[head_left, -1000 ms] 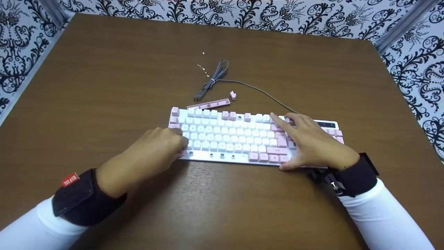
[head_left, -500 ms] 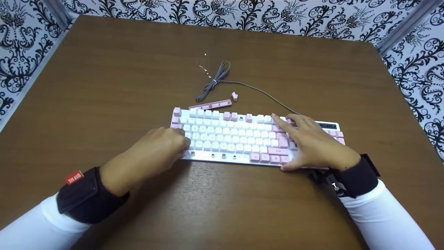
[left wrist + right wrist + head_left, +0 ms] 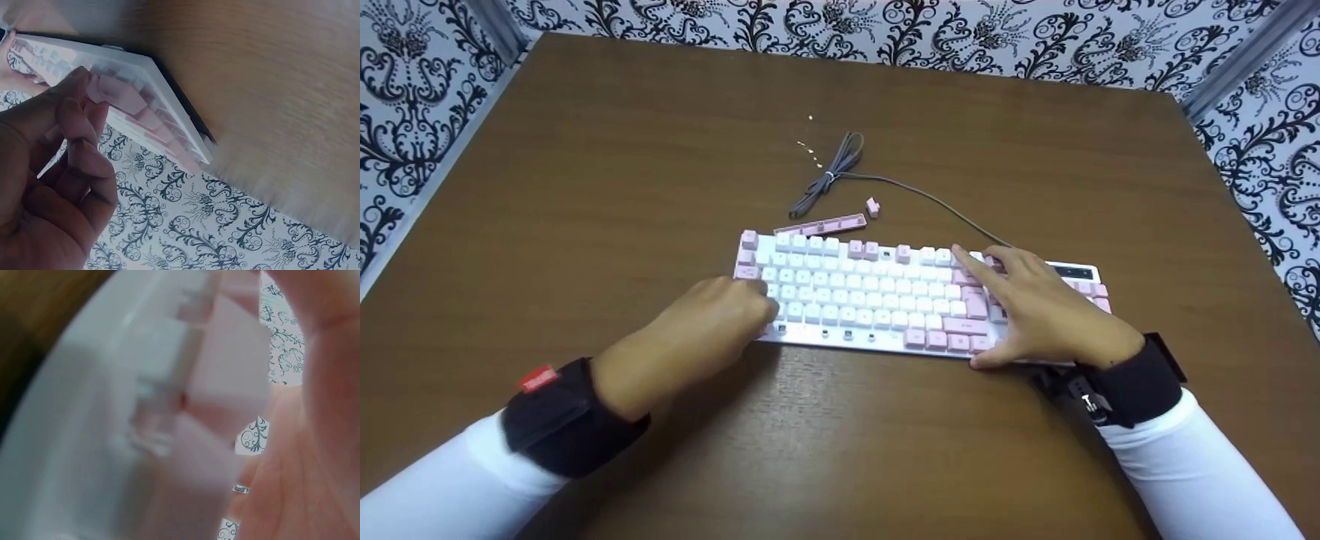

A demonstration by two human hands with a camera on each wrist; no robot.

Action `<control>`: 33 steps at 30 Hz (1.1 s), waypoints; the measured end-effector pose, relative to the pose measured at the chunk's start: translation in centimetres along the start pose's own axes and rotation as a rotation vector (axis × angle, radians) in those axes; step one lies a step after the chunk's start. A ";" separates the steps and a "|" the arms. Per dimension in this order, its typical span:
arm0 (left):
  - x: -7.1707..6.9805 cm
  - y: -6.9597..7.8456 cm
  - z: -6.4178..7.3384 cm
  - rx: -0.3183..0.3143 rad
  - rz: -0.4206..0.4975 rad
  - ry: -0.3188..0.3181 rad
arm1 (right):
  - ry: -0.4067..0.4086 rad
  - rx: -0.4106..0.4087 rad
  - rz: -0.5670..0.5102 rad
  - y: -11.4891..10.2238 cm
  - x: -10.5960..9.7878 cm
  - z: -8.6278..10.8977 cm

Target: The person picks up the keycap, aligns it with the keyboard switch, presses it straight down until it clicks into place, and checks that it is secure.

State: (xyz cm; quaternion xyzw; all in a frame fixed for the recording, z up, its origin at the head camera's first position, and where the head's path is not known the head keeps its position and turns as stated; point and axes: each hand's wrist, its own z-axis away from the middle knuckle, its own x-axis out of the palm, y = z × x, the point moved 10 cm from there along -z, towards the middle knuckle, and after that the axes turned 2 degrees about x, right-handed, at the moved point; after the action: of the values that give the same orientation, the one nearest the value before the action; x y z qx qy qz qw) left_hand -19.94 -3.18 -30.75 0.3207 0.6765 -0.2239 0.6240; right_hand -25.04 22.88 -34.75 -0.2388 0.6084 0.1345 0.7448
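Note:
A white and pink keyboard (image 3: 840, 281) lies on the wooden table, with several bare switch spots along its bottom row. My left hand (image 3: 716, 319) is at its lower left corner, fingers curled. In the left wrist view the thumb and fingertips pinch a small pink keycap (image 3: 94, 87) right beside the pink keys at that corner; the head view hides this pinch. My right hand (image 3: 1035, 307) spans the keyboard's right part, thumb at the front edge and fingertips by the back row, gripping it. Close up, the right wrist view shows blurred keys (image 3: 225, 354) under the arched hand.
Behind the keyboard lie an upturned pink spacebar (image 3: 829, 225) and a loose pink keycap (image 3: 872, 208). A bundled grey cable (image 3: 826, 176) runs to the keyboard's back edge. Small pale bits (image 3: 810, 152) are scattered left of the bundle. Patterned wallpaper borders the table (image 3: 622, 150).
The scene shifts slightly rightward in the head view. Both hands stay in the same places on the keyboard, the left still at its lower left corner.

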 end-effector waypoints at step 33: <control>-3.1 -3.9 -13.1 -0.126 0.127 -0.013 | 0.004 -0.002 0.017 0.3 0.2 -0.1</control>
State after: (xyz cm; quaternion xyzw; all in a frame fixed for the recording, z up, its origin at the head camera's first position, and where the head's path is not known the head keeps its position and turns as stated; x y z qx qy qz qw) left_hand -31.88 2.81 -26.51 0.3212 0.6635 -0.1430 0.6604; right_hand -25.23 23.04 -35.03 -0.2345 0.6116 0.1410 0.7423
